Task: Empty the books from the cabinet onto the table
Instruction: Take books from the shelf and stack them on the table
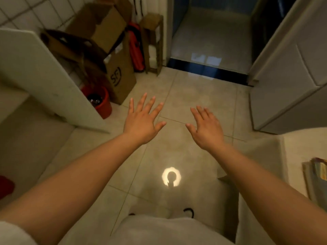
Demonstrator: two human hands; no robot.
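Beige tiled floor [185, 96] lay under my two outstretched hands, both held palm down over it and touching nothing. My left hand [143, 121] had its fingers [141, 101] spread wide; my right hand [206, 128] had its own straight and closer together. Cardboard boxes [113, 50] and a red bucket [103, 105] crowded the floor ahead on my left, behind a white panel [44, 76]. Books [316, 181] lay stacked at the far right edge on a pale counter [297, 149]. An open doorway [210, 38] stood ahead.
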